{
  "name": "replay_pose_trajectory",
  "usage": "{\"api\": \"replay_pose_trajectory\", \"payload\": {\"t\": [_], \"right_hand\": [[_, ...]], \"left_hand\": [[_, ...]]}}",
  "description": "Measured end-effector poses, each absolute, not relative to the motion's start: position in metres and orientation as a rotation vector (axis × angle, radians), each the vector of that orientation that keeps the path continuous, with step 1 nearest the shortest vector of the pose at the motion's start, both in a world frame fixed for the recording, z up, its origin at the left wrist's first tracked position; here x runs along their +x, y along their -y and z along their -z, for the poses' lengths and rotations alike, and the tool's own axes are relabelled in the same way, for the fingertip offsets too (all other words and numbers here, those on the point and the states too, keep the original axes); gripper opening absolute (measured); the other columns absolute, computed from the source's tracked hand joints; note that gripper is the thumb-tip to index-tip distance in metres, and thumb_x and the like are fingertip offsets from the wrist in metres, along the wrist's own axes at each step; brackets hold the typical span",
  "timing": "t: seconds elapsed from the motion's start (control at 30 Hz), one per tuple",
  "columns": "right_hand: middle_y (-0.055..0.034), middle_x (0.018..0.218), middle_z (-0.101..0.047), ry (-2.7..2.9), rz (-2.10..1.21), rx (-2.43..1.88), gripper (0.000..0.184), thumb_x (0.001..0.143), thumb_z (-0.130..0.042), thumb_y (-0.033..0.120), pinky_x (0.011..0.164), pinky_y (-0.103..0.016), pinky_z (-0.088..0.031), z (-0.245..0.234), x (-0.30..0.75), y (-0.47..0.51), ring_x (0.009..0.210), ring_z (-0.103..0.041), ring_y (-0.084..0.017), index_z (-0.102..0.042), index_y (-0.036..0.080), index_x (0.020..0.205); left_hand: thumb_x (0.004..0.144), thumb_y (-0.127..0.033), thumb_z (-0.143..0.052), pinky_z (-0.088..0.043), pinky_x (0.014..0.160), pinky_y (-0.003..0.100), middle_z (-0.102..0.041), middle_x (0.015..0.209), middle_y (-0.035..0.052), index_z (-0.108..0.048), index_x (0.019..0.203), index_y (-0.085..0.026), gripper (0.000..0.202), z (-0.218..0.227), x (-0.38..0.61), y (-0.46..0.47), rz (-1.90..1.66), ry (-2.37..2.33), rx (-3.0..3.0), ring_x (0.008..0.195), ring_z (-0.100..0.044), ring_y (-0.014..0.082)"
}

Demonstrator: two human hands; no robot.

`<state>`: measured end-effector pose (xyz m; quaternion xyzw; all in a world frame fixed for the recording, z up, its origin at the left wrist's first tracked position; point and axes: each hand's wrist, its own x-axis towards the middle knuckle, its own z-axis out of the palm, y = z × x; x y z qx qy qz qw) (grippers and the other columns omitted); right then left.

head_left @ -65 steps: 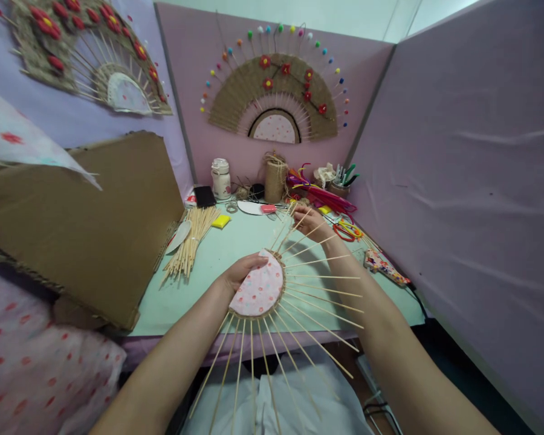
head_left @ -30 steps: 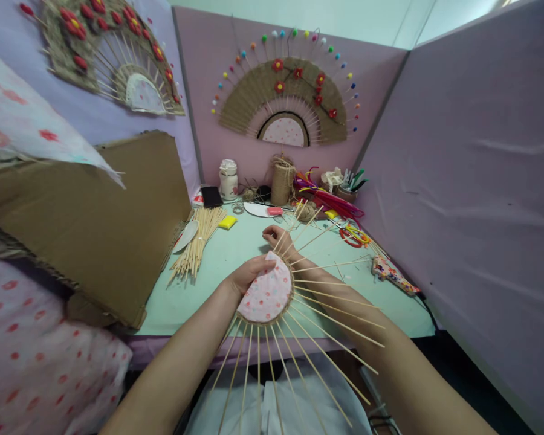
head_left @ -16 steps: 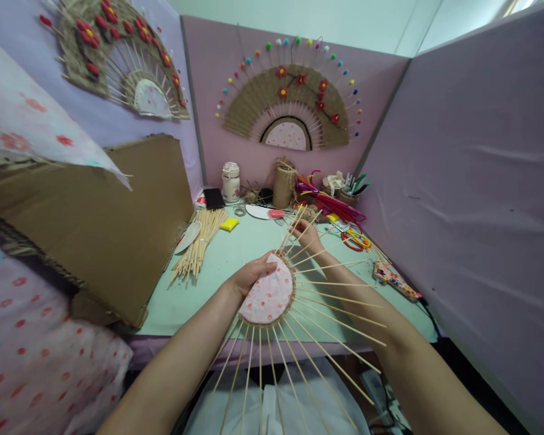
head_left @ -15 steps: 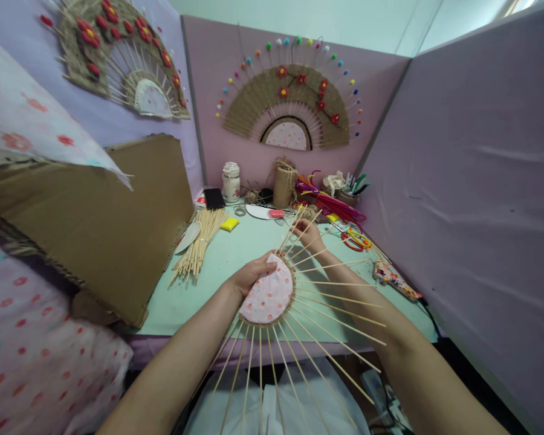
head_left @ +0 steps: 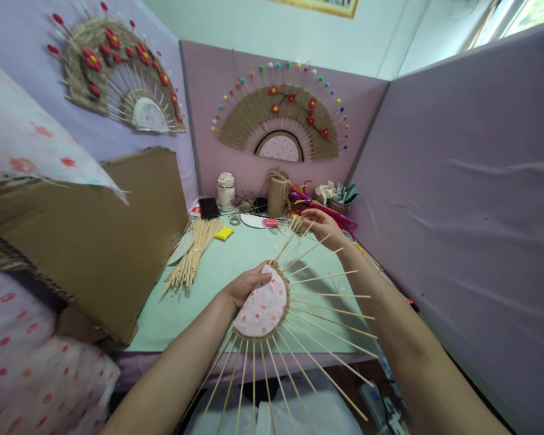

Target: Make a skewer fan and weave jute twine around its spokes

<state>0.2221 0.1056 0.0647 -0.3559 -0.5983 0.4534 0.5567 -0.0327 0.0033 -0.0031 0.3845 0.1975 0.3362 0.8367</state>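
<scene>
My left hand (head_left: 248, 285) grips the straight edge of a fan frame (head_left: 265, 305), thumb on its half-round floral cloth centre. Brown twine (head_left: 286, 289) edges the curved rim, and thin wooden sticks (head_left: 330, 297) spread out from it to the right and toward my lap. My right hand (head_left: 323, 228) is raised beyond the upper sticks, its thumb and fingers pinched together. A thin strand of twine appears to run from the rim toward these fingers, though it is faint. The fingertips lie close to the tips of the uppermost sticks.
On the table are a stick bundle (head_left: 193, 257), a yellow packet (head_left: 224, 233), a white jar (head_left: 225, 192), a twine spool (head_left: 278, 193) and a pen holder (head_left: 341, 205). Cardboard (head_left: 95, 241) stands at left. A finished fan (head_left: 281, 121) hangs on the back panel.
My right hand has moved up and away from the fan frame, outward past the stick tips. My left hand keeps its grip. The view has tilted up and shifted slightly right.
</scene>
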Motion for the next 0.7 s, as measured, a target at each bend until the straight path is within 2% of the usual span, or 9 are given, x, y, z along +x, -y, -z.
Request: {"api": "replay_pose_trajectory", "payload": {"t": [0.2,0.5,0.7], "right_hand": [[-0.0016,0.087,-0.065,1.443,-1.059,-0.778,0.038,0.062,-0.077,0.035,0.076,-0.033,-0.049,-0.070,0.216,-0.111,0.080,-0.061,-0.017,-0.063,0.023,0.095],[0.0020,0.076,-0.061,1.336,-1.080,-0.715,0.039,0.056,-0.080,0.030,0.068,-0.029,-0.048,-0.075,0.202,-0.111,0.068,-0.057,-0.012,-0.063,0.023,0.090],[0.0015,0.077,-0.062,1.361,-1.140,-0.745,0.037,0.057,-0.079,0.034,0.067,-0.030,-0.048,-0.079,0.206,-0.117,0.069,-0.057,-0.014,-0.062,0.024,0.089]], "left_hand": [[0.070,-0.023,-0.074,-0.050,0.067,0.027,-0.069,0.083,0.0044,-0.052,0.106,-0.018,0.043,0.001,-0.031,-0.002,-0.693,-0.362,0.816,0.072,-0.068,0.0183],[0.067,-0.024,-0.076,-0.048,0.061,0.025,-0.065,0.076,0.0009,-0.053,0.102,-0.018,0.043,0.003,-0.032,-0.003,-0.678,-0.427,0.797,0.062,-0.064,0.0138],[0.068,-0.024,-0.076,-0.049,0.062,0.024,-0.066,0.079,0.0021,-0.052,0.106,-0.018,0.045,0.003,-0.031,-0.002,-0.665,-0.425,0.805,0.063,-0.065,0.0138]]}}
